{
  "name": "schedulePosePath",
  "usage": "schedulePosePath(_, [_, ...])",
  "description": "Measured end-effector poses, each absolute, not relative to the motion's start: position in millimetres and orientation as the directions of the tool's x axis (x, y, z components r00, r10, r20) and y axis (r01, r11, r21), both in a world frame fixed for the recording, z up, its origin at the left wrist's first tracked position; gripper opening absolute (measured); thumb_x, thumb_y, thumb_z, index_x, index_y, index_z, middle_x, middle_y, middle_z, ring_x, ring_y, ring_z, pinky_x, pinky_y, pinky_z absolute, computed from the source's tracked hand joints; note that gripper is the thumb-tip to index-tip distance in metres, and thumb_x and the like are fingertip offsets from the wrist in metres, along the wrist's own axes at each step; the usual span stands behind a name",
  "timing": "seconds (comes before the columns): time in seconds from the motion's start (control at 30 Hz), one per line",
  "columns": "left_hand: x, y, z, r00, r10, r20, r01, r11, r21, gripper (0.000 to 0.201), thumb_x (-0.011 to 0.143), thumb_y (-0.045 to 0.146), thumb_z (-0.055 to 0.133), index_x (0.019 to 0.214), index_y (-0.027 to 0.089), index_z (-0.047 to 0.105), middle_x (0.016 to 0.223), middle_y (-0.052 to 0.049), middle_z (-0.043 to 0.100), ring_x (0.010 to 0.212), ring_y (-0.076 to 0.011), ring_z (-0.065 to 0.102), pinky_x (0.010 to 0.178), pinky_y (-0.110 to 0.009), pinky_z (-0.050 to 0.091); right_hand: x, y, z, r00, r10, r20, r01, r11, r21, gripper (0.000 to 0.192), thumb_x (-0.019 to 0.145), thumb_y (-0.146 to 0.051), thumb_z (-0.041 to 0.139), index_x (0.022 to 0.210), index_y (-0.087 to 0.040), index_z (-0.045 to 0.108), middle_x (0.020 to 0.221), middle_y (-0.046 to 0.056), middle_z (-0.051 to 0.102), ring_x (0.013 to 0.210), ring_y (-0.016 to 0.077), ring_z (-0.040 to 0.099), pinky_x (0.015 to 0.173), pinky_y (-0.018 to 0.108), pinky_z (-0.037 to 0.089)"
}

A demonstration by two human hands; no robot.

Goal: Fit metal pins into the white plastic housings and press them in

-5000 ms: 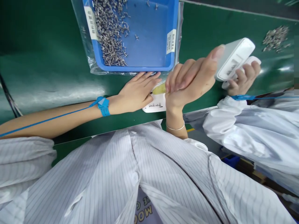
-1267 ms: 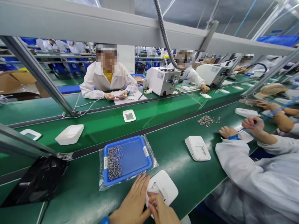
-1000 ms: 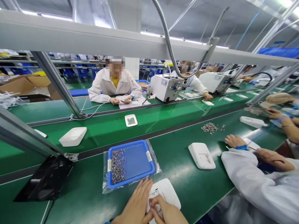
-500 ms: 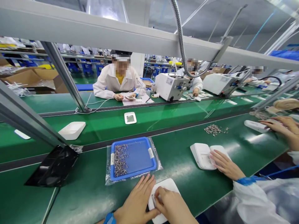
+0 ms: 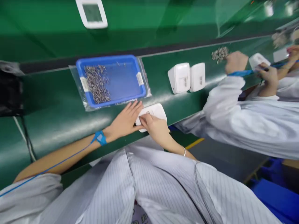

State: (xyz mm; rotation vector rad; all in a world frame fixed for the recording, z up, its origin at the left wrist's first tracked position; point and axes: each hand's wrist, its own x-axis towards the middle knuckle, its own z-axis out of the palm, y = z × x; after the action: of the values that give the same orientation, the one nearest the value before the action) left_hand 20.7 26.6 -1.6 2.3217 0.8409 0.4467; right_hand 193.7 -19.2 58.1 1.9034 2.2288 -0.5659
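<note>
A white plastic housing (image 5: 157,109) lies on the green bench in front of me. My left hand (image 5: 126,121) rests along its left side, fingers stretched out and thumb pointing across the near edge. Over the middle of the housing, my right hand (image 5: 156,127) is closed in a pinch with its fingertips down at the surface. Whatever is between those fingertips is too small or hidden to make out. Just beyond my left hand, a blue tray (image 5: 123,82) holds a heap of small metal parts (image 5: 97,85) on its left side.
Two more white housings (image 5: 182,77) stand to the right. A co-worker's hand (image 5: 237,62) is near a pile of small parts (image 5: 220,54); their other hand holds a white housing (image 5: 258,60). A white frame (image 5: 92,14) lies on the green surface beyond the dark strip.
My view has tilted down towards my lap. Both my hands stay at the housing. The co-worker's hand has left the two housings on the right and is now near the parts pile.
</note>
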Motion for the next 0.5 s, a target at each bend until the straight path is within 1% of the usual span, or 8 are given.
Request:
schedulePosePath(0.1, [19.0,25.7,5.9,0.751,0.655,0.078,0.489,-0.632,0.602,0.090,0.096,0.067,0.045,0.154,0.000,0.029,0.163,-0.021,0.026,0.155,-0.0355,0.015,0.127,-0.053,0.013,192.6,-20.6,58.9,-0.123,0.953,-0.278,0.980,0.073,-0.185,0.037,0.104,-0.042,0.042,0.109,-0.018,0.068,0.093,0.003,0.075,0.078,0.0135,0.068,0.059,0.024,0.027])
schedulePosePath(0.2, [18.2,24.8,14.1,0.760,0.648,0.041,0.527,-0.653,0.544,0.085,0.098,0.062,0.047,0.155,0.002,0.028,0.164,-0.019,0.025,0.156,-0.0335,0.014,0.129,-0.050,0.012,190.0,-19.1,60.6,-0.094,0.962,-0.255,0.982,0.047,-0.185,0.030,0.101,-0.041,0.049,0.105,-0.020,0.070,0.087,0.001,0.076,0.071,0.0138,0.067,0.058,0.026,0.026])
schedulePosePath(0.27, [18.0,25.0,17.0,0.764,0.644,0.034,0.529,-0.657,0.537,0.086,0.096,0.061,0.050,0.154,0.002,0.028,0.165,-0.019,0.024,0.156,-0.0338,0.013,0.129,-0.049,0.012,187.5,-16.8,60.2,-0.095,0.962,-0.254,0.981,0.047,-0.188,0.029,0.100,-0.040,0.049,0.103,-0.020,0.070,0.085,0.000,0.076,0.069,0.0142,0.067,0.058,0.026,0.026])
schedulePosePath(0.37, [17.8,26.3,18.6,0.769,0.639,0.033,0.511,-0.645,0.568,0.088,0.093,0.061,0.054,0.154,0.004,0.028,0.165,-0.019,0.024,0.156,-0.0337,0.013,0.129,-0.050,0.013,186.3,-13.7,62.8,-0.106,0.958,-0.268,0.981,0.057,-0.186,0.031,0.101,-0.038,0.047,0.104,-0.018,0.070,0.084,0.002,0.075,0.068,0.0147,0.067,0.057,0.027,0.028])
schedulePosePath(0.4, [17.7,26.7,18.8,0.769,0.639,0.035,0.505,-0.640,0.579,0.088,0.093,0.062,0.054,0.154,0.004,0.028,0.165,-0.018,0.024,0.156,-0.0337,0.013,0.129,-0.051,0.013,188.5,-13.7,66.8,-0.128,0.955,-0.267,0.976,0.074,-0.203,0.030,0.101,-0.036,0.046,0.105,-0.018,0.071,0.085,0.003,0.075,0.068,0.0148,0.067,0.057,0.027,0.029])
schedulePosePath(0.43, [17.6,27.1,19.0,0.767,0.641,0.039,0.502,-0.635,0.587,0.088,0.093,0.062,0.054,0.154,0.005,0.028,0.165,-0.019,0.024,0.156,-0.0340,0.014,0.129,-0.052,0.013,192.5,-14.5,73.2,-0.157,0.955,-0.253,0.965,0.094,-0.246,0.030,0.101,-0.034,0.046,0.106,-0.018,0.071,0.087,0.003,0.076,0.069,0.0145,0.067,0.057,0.026,0.032])
schedulePosePath(0.5, [17.6,27.5,19.1,0.754,0.654,0.051,0.501,-0.624,0.600,0.086,0.093,0.063,0.054,0.153,0.005,0.030,0.165,-0.019,0.023,0.156,-0.0351,0.013,0.129,-0.053,0.014,206.6,-19.2,92.1,-0.186,0.969,-0.161,0.909,0.108,-0.402,0.031,0.102,-0.032,0.044,0.111,-0.019,0.070,0.088,0.003,0.075,0.069,0.0131,0.067,0.059,0.025,0.039])
